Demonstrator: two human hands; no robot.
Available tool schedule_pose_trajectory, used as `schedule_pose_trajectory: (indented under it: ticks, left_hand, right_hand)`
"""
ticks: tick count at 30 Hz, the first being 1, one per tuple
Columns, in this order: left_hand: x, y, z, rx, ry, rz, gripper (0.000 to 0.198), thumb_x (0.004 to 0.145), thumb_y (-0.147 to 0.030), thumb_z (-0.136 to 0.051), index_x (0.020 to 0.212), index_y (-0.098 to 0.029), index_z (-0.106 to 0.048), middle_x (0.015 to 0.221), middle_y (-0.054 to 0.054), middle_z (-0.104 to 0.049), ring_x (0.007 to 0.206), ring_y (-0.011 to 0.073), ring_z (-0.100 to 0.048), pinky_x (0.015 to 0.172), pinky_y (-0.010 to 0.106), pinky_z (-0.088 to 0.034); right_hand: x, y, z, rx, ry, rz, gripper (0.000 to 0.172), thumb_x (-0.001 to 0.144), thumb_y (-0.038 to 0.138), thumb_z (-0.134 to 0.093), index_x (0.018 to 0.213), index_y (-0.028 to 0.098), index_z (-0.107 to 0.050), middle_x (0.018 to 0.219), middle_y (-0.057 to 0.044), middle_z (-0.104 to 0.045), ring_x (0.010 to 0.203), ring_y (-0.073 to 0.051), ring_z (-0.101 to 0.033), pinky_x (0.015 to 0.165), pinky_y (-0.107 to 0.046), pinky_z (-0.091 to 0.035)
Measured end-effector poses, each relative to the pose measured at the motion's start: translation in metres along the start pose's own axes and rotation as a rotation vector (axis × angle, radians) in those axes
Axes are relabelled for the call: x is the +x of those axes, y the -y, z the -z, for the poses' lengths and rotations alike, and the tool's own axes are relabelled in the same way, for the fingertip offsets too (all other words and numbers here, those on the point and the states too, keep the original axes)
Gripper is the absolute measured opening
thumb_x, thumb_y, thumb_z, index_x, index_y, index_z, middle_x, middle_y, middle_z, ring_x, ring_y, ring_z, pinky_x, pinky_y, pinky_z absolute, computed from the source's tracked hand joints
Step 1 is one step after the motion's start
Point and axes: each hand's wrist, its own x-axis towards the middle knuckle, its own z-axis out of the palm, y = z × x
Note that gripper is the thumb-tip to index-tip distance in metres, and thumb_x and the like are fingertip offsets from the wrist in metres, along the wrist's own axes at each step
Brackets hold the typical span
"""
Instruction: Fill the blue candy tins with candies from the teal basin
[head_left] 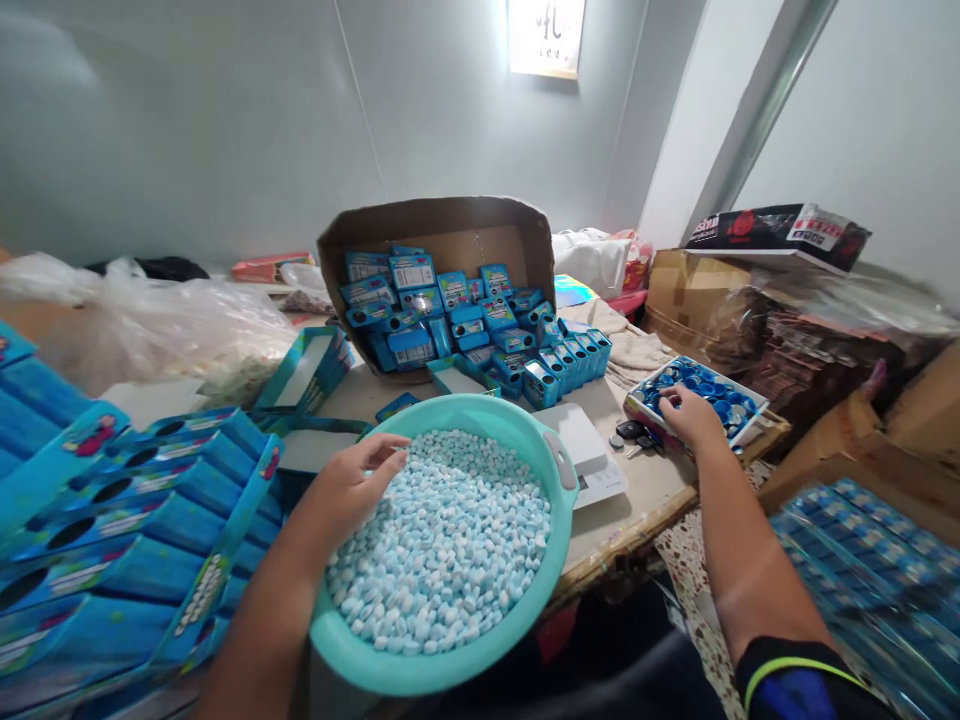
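Observation:
A turquoise plastic basin (pixel 555 535) full of small pale blue and white tablets (pixel 442 545) stands in front of me. My left hand (pixel 367 475) is over its left rim, with the fingers curled and the thumb close to the fingertips beside the tablets. Whatever lies between them is too small to make out. To the right, my right hand (pixel 691 415) reaches into a shallow white box (pixel 750 425) of round blue caps or small tins (pixel 701 380). Its fingers are bent down among them, and what they grip is hidden.
A cardboard carton (pixel 442 225) of blue printed boxes (pixel 454 290) lies behind the basin. More blue boxes (pixel 135 520) are stacked at left. Beside the basin are a white scale (pixel 600 485) and keys (pixel 634 430). Wrapped blue packs (pixel 870 570) sit low at right.

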Motion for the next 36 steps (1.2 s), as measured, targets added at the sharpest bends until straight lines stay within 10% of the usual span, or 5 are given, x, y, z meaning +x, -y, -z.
schedule_pose_trajectory:
  ticks: [36]
  left_hand:
    - [0.005,0.012,0.0,0.056,0.067,-0.025,0.063,0.084,-0.076,-0.06,0.108,-0.021,-0.079,0.104,0.011,-0.084,0.097,0.0347,-0.077,0.088,0.042,-0.059]
  right_hand:
    - [0.0,0.0,0.0,0.056,-0.062,0.042,0.031,0.094,0.04,-0.051,0.104,0.02,-0.073,0.107,-0.015,-0.081,0.096,-0.028,-0.072,0.083,-0.035,-0.047]
